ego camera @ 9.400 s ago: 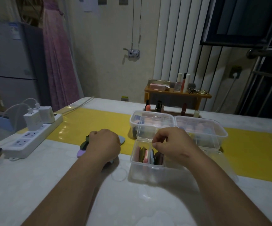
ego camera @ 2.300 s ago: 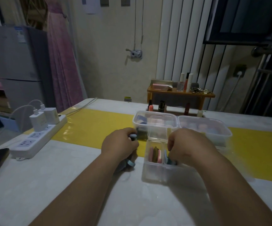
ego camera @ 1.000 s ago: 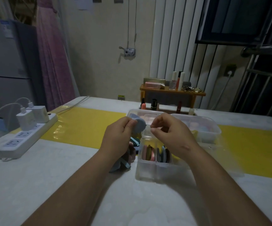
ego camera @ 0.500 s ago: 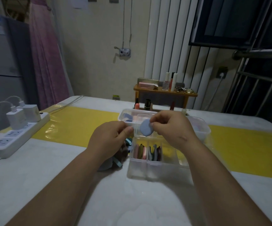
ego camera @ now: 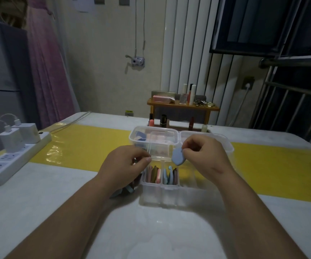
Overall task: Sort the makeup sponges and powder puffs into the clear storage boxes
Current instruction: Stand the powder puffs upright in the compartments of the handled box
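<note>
The right hand [ego camera: 205, 156] pinches a light blue teardrop-shaped powder puff [ego camera: 178, 157] between thumb and fingertips. The puff hangs point-down to the left of that hand, between the two hands. It sits just above the far end of the clear plastic divided box [ego camera: 160, 191], which stands near the middle of the white surface [ego camera: 57, 202].

In the box's left compartment, pink and olive flat puffs [ego camera: 153, 176] stand on edge. In the next compartment to the right stand blue and brown flat puffs [ego camera: 169, 177], directly beneath the held puff.

The left hand [ego camera: 124, 165] is at the box's left side, fingers curled and thumb tip close to the rim. A few dark and blue loose puffs [ego camera: 130, 188] show under its palm, but I cannot tell whether it grips them.

Farther back, on a yellow strip [ego camera: 87, 144], two lidded clear storage boxes [ego camera: 151, 134] sit side by side. A white power strip [ego camera: 11, 161] lies at the left edge.
</note>
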A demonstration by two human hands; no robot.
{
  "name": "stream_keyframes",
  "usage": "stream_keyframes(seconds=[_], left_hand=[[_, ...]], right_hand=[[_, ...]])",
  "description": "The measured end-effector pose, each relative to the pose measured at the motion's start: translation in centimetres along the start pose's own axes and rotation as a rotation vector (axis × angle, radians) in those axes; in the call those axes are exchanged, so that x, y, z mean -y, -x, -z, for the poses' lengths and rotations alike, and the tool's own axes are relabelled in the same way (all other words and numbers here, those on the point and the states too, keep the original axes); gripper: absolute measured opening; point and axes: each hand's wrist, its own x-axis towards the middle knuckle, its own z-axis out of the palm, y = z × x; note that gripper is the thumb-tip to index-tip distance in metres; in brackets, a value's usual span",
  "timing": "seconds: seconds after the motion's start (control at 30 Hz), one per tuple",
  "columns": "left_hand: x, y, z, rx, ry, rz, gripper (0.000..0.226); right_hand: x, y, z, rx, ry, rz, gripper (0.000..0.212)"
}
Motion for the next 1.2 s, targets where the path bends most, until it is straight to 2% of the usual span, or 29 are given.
stream_keyframes(seconds=[0.2,0.4,0.5,0.77,1.03,1.2], left_hand=[[-0.1,0.0,-0.1,0.017,0.003,0.017,0.020],[-0.2,-0.1,-0.1,0.037,-0.005,0.032,0.020],[-0.2,0.0,0.0,0.043,0.002,0.040,0.020],[-0.4,0.0,0.0,0.060,0.008,0.075,0.021],[-1.2,-0.1,-0.3,0.009,0.075,0.207,0.021],[-1.4,-0.3,-0.3,-0.016,0.086,0.245,0.019]], right_hand=[[0.8,0.4,1.1,-0.014,0.029,-0.010,0.010],[1.2,0.5,0.3,0.274,0.284,-0.126,0.007],[1.4,0.6,0.1,0.343,0.348,-0.133,0.007],[1.5,0.6,0.2,0.404,0.385,-0.146,0.015],[1.2,0.4,0.1,0.389,0.348,-0.142,0.009],[1.2,0.4,0.0,0.378,0.315,-0.135,0.013]])
